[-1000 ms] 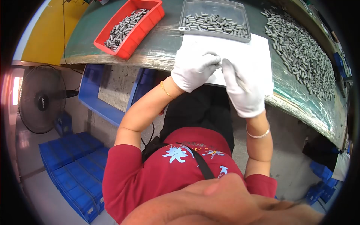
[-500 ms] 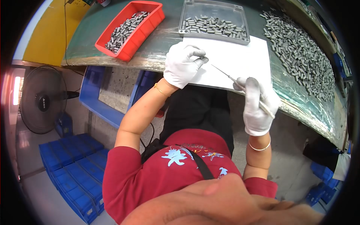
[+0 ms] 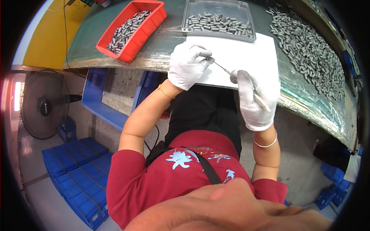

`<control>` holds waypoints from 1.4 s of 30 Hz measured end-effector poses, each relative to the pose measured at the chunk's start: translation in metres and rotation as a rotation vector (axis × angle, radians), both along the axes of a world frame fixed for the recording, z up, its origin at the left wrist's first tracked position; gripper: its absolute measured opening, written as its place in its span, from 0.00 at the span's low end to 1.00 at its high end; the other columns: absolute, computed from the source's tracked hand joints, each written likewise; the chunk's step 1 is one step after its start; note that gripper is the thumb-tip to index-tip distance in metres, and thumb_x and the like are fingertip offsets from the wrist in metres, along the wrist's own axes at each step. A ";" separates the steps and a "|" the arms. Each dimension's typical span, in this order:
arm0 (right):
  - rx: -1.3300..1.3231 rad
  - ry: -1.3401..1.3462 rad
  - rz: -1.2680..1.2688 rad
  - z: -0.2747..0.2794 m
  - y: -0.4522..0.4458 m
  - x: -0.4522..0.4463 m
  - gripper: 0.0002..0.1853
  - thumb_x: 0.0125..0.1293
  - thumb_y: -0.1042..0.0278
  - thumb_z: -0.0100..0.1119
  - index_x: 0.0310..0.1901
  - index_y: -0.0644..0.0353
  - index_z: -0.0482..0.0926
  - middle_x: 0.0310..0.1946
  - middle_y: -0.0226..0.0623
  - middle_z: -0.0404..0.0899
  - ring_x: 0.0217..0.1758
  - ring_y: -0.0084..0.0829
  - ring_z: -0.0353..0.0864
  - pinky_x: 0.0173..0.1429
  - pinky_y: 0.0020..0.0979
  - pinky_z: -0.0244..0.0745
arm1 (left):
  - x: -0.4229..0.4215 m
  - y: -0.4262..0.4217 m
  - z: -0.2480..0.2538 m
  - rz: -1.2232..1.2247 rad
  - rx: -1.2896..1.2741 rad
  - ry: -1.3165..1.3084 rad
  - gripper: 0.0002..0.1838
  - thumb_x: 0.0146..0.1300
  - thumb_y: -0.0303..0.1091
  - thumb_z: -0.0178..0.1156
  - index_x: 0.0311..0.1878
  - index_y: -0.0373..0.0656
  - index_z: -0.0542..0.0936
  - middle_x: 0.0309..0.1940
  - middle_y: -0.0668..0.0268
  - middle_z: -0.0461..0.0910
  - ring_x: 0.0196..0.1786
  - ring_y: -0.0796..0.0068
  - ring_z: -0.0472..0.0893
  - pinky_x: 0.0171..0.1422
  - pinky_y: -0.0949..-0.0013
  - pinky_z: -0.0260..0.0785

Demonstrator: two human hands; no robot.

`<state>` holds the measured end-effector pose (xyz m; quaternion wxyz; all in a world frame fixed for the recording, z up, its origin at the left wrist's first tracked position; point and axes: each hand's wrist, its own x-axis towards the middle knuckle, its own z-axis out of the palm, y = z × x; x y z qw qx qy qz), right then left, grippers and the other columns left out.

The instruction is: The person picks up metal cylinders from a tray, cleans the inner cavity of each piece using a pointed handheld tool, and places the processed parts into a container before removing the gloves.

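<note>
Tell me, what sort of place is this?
Likely a factory workshop, judging by the heap of small grey metallic cylinders, red rectangular plastic bin holding more, and blue boxy plastic crates.

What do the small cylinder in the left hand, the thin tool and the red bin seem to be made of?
Small cylinder: probably metal, dull grey, though too small to be certain.
Thin tool: its slim grey shaft suggests metal, finish unclear; the pale handle, partly hidden, could be plastic.
Red bin: likely moulded plastic, with smooth, slightly glossy, evenly coloured walls.
</note>
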<state>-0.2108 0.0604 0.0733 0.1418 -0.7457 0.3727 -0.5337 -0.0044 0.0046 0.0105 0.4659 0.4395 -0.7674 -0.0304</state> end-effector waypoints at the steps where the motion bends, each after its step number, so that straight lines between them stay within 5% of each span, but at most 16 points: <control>1: 0.014 -0.001 0.002 0.001 0.000 0.000 0.01 0.64 0.77 0.66 0.35 0.64 0.85 0.27 0.38 0.84 0.28 0.37 0.82 0.35 0.34 0.75 | 0.000 0.000 0.000 0.003 -0.004 -0.004 0.13 0.45 0.27 0.79 0.33 0.47 0.85 0.35 0.65 0.84 0.40 0.63 0.83 0.47 0.63 0.76; 11: -0.133 0.199 -0.004 0.009 -0.001 -0.002 0.03 0.62 0.77 0.67 0.38 0.63 0.85 0.31 0.37 0.84 0.31 0.37 0.82 0.37 0.36 0.76 | 0.002 0.001 0.002 -0.012 0.011 -0.034 0.13 0.46 0.28 0.79 0.34 0.49 0.85 0.36 0.67 0.85 0.41 0.63 0.83 0.48 0.63 0.75; 17: 0.040 0.062 0.018 0.007 -0.001 0.000 0.03 0.62 0.77 0.67 0.37 0.62 0.85 0.29 0.38 0.83 0.30 0.38 0.81 0.37 0.36 0.75 | 0.002 0.001 0.002 -0.024 0.012 -0.044 0.12 0.46 0.28 0.78 0.34 0.49 0.85 0.36 0.68 0.86 0.42 0.64 0.83 0.49 0.62 0.75; 32: 0.000 0.081 -0.011 0.008 -0.003 0.002 0.04 0.63 0.76 0.68 0.39 0.62 0.86 0.26 0.35 0.81 0.28 0.35 0.81 0.36 0.34 0.75 | 0.002 0.005 0.005 -0.022 -0.017 -0.092 0.11 0.47 0.28 0.77 0.34 0.50 0.86 0.36 0.69 0.86 0.41 0.64 0.83 0.49 0.63 0.74; 35: -0.031 0.257 -0.040 0.005 -0.002 0.005 0.08 0.61 0.76 0.68 0.43 0.61 0.86 0.31 0.34 0.83 0.33 0.32 0.83 0.39 0.33 0.77 | 0.000 0.006 0.010 -0.056 -0.077 -0.120 0.12 0.46 0.27 0.76 0.34 0.50 0.86 0.35 0.70 0.86 0.40 0.64 0.83 0.49 0.63 0.74; 38: -0.340 0.582 -0.131 -0.016 -0.012 0.009 0.11 0.59 0.77 0.68 0.45 0.59 0.86 0.37 0.33 0.83 0.39 0.30 0.85 0.43 0.34 0.80 | -0.008 0.010 0.014 -0.063 -0.127 -0.134 0.12 0.45 0.26 0.74 0.34 0.50 0.85 0.35 0.70 0.86 0.39 0.65 0.83 0.48 0.64 0.74; 40: -0.159 0.295 -0.065 0.004 -0.014 0.016 0.03 0.64 0.77 0.66 0.37 0.64 0.87 0.26 0.36 0.84 0.28 0.32 0.83 0.36 0.32 0.77 | -0.003 0.006 0.010 -0.040 -0.122 -0.132 0.13 0.44 0.26 0.74 0.35 0.50 0.85 0.35 0.71 0.86 0.38 0.64 0.83 0.48 0.64 0.74; 42: -0.249 0.335 -0.082 0.011 -0.009 0.012 0.03 0.64 0.77 0.66 0.38 0.64 0.87 0.26 0.37 0.84 0.29 0.32 0.84 0.36 0.31 0.77 | 0.000 0.005 0.007 -0.017 -0.118 -0.143 0.13 0.44 0.26 0.74 0.35 0.50 0.85 0.35 0.71 0.86 0.39 0.65 0.83 0.48 0.64 0.73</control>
